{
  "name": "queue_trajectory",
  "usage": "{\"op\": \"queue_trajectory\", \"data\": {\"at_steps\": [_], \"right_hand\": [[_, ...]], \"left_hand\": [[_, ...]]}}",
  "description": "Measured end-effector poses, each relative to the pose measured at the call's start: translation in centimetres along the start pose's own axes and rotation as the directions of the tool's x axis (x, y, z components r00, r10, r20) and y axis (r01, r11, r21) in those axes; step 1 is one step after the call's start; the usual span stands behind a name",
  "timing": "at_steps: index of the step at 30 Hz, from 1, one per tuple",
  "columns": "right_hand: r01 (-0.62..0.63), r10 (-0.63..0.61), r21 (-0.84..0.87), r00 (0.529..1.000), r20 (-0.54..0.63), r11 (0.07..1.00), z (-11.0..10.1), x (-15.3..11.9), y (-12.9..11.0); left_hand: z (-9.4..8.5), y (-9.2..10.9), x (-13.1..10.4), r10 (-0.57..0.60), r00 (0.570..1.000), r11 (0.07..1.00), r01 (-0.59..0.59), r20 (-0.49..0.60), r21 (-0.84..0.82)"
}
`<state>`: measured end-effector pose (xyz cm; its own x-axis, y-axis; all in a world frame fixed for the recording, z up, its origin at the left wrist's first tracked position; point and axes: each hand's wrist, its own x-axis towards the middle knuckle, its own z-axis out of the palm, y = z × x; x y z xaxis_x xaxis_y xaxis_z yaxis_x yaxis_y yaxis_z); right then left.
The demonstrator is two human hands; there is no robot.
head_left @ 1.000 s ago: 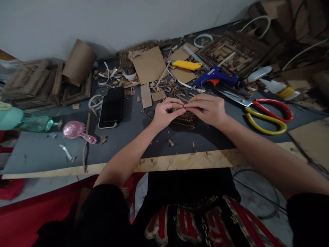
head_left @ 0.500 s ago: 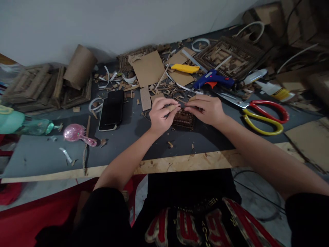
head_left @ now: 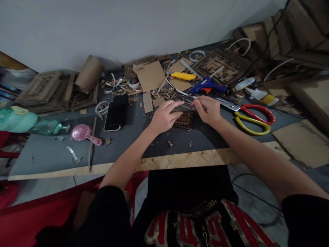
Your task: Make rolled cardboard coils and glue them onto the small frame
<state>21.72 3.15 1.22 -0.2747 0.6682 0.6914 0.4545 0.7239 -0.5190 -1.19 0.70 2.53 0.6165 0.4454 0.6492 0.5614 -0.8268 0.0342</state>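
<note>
One small, dark-brown, ridged rectangular cardboard panel (head_left: 185, 120) extends rightward from beneath my nearer left hand (head_left: 163, 117), fingers parted; opposite, my right hand (head_left: 209, 110) bunches its fingertips, on what I cannot tell.

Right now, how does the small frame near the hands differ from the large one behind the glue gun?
The small frame looks much smaller than the large frame. The left hand partly hides the small frame; scraps lie on the large frame, which no hand hides. Both are brown and four-sided.
</note>
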Motion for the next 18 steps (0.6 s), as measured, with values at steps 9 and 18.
{"op": "queue_trajectory", "data": {"at_steps": [9, 18], "right_hand": [[-0.065, 0.063, -0.011, 0.99, -0.129, 0.998, -0.8, -0.5, -0.6], [-0.024, 0.024, -0.092, 1.0, -0.008, 0.996, -0.5, -0.9, -0.2]], "left_hand": [[-5.0, -1.3, -0.5, -0.205, 0.96, 0.959, 0.236, 0.191, -0.159], [-7.2, 3.2, -6.0, -0.039, 0.836, 0.974, 0.155, 0.548, -0.166]]}}
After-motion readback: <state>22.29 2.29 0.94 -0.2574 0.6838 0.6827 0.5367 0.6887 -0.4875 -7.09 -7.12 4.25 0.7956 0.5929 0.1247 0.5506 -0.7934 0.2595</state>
